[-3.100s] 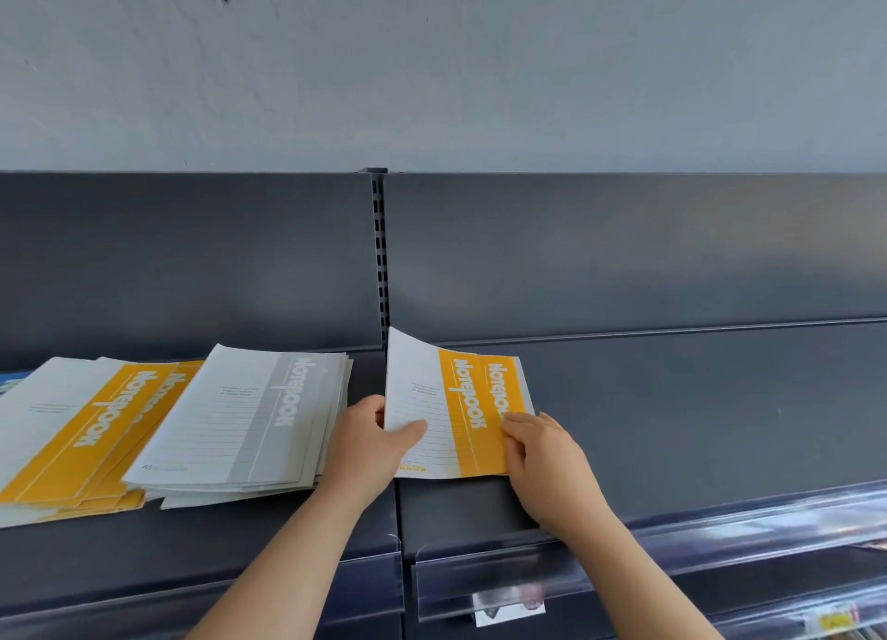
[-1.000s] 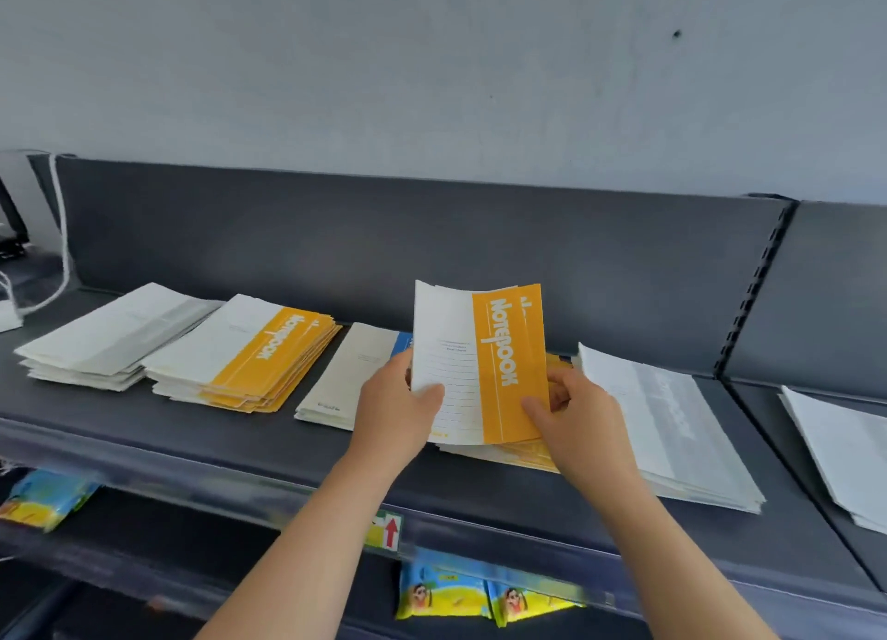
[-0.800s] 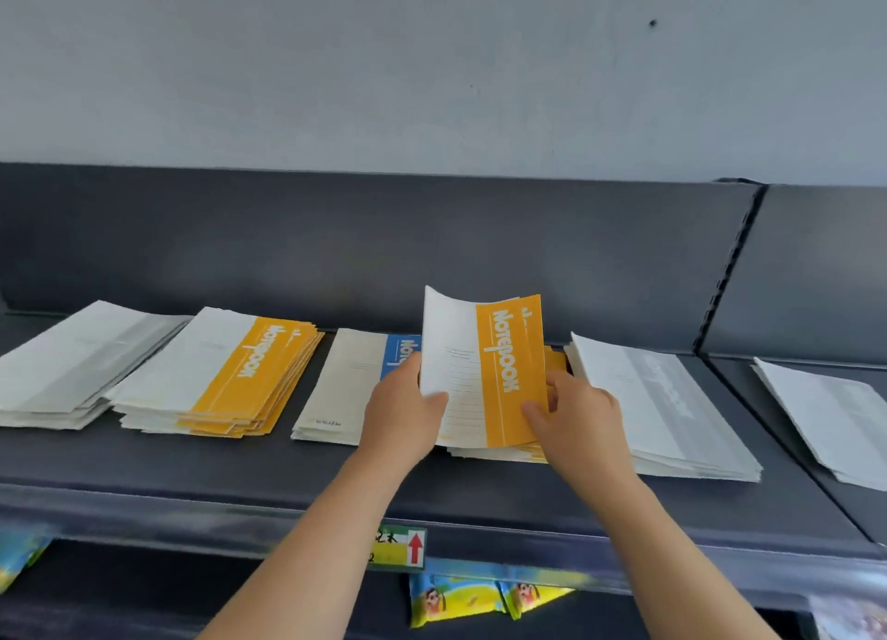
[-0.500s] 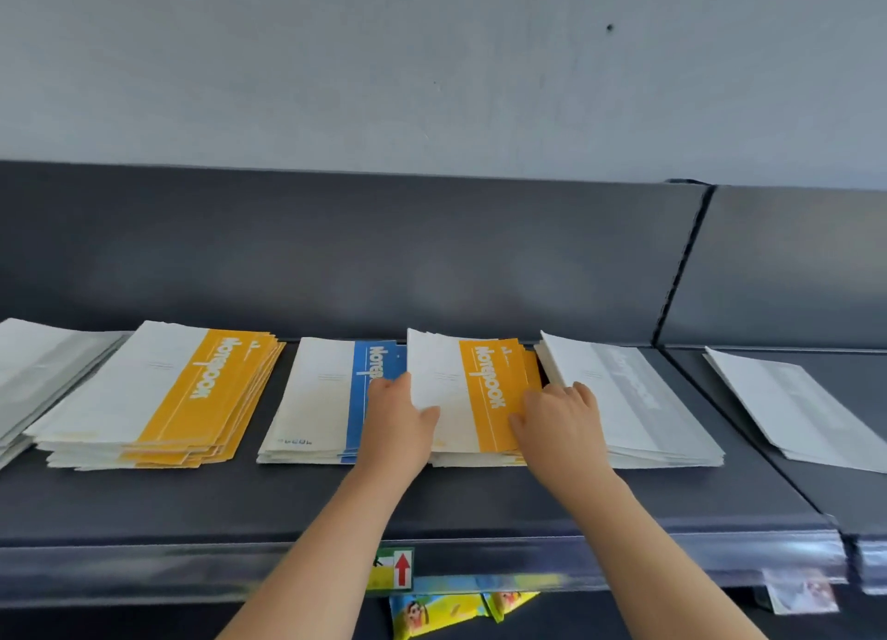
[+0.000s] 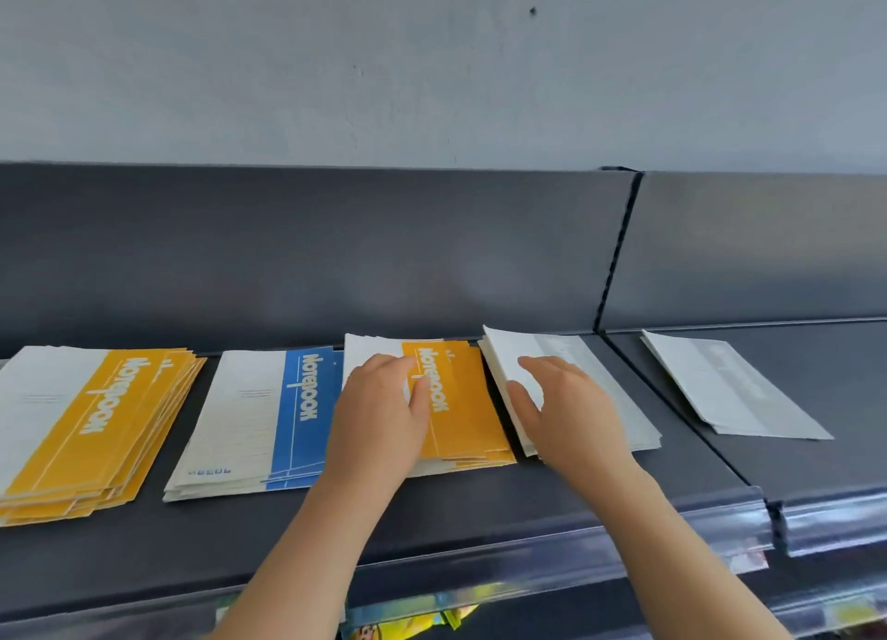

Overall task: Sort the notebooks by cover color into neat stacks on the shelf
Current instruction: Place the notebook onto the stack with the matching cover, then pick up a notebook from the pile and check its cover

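Sorting looks well on but not finished, imo. Taking the blue stack (image 5: 269,414) as ref: a yellow stack (image 5: 461,414) lies right up against its R side. The L hand (image 5: 379,419) rests flat on that one, fingers relaxed and close together on the white part, thumb on the yellow band, gripping nothing. Next R again from the blue stack comes a grey stack (image 5: 633,414) w/ the R hand (image 5: 571,409) on top, fingers straight and a bit spread, thumb against the stack's L edge. That looks like squaring up, not a pinch. Far R of the blue stack, past the shelf joint (image 5: 619,255), a thin grey pile (image 5: 729,390) sits alone. L of the blue stack, apart from it, a second yellow stack (image 5: 110,423) is fanned out and untidy. Colours are grouped per pile as far as top covers show; what's underneath, can't tell. Left to do, prob: merge the 2 yellow stacks, merge the 2 grey ones, straighten the fanned edges. All of it lies on the shelf (image 5: 432,510).
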Demonstrator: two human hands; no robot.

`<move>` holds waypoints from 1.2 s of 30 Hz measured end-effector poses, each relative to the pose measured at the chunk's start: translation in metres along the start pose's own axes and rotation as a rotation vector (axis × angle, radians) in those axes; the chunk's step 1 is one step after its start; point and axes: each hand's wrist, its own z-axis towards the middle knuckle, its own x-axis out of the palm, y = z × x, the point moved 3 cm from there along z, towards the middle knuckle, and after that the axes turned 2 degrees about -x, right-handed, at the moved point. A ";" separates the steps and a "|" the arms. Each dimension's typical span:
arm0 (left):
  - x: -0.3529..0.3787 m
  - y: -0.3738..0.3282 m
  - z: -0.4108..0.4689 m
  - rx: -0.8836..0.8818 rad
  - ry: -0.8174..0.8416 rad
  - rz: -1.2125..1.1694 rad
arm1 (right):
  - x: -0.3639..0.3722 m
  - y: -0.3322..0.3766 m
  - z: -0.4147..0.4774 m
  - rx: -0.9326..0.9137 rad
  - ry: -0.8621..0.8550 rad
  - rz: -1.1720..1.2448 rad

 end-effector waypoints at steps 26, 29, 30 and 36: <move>0.257 -0.233 0.012 -0.244 0.386 -0.239 | -0.061 -0.325 -0.006 -0.029 0.176 -0.051; 0.259 -0.231 0.014 -0.293 0.325 -0.204 | -0.063 -0.329 -0.007 -0.012 0.138 0.063; 0.257 -0.230 0.015 -0.313 0.307 -0.215 | -0.064 -0.332 -0.007 0.033 0.107 0.103; 0.250 -0.222 0.010 -0.401 0.271 -0.280 | -0.057 -0.350 -0.002 0.173 0.047 -0.016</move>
